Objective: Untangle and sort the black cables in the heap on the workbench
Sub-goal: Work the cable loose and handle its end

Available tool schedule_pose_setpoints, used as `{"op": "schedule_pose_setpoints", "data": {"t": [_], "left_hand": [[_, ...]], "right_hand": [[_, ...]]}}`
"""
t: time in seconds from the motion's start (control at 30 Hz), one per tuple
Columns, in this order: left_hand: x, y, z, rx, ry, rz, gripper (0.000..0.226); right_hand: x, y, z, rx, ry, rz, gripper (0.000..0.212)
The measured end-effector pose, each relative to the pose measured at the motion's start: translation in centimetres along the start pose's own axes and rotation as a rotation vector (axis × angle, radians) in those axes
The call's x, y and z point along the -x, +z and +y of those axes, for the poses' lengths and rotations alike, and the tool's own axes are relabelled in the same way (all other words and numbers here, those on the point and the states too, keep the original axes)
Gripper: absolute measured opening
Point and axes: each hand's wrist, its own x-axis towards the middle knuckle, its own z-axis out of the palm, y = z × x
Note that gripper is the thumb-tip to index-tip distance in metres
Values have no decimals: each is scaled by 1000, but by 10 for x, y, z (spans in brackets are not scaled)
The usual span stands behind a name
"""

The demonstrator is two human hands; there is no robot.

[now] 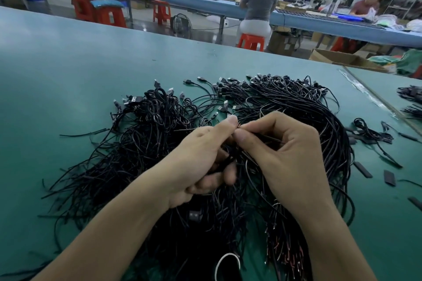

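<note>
Green workbench [68,80], tangled heap [146,143], hands [201,157] [292,155] pinching cable [271,139]

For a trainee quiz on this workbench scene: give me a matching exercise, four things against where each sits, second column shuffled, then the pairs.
1. cable heap
2. floor fan
3. short black pieces
4. red stool

A. on the floor, left of the seated person
B. scattered on the workbench, right of the heap
C. directly under that person
D. beneath the left hand and right hand, which pinch its strands

Pairs: 1-D, 2-A, 3-B, 4-C
</note>
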Motion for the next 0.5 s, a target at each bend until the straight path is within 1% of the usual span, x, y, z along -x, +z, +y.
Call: {"op": "schedule_pose_setpoints", "data": {"t": [0.03,0.1,0.13,0.2,0.27,0.3,0.37,0.43,0.5], "left_hand": [[-3,-1,-1,-77,41,74,55],[-10,-11,-6,-136,88,210,55],[-11,-13,-6,-123,97,273,55],[-13,-16,-7,-45,112,350,57],[-15,-15,-8,12,136,396,61],[-15,-15,-7,21,148,406,61],[-16,-15,-7,23,162,408,60],[-16,-15,-6,22,153,419,61],[-16,-15,-7,31,119,406,64]], "right_hand": [[3,-4,3,-10,41,-5,4],[3,-6,7,14,149,6,13],[3,-7,8,80,194,-27,15],[5,-7,14,344,292,-130,14],[9,-1,17,554,420,-280,19],[11,3,19,627,481,-343,23],[15,11,21,735,544,-428,29],[17,17,22,784,557,-440,26],[18,20,22,789,541,-425,17]]}}
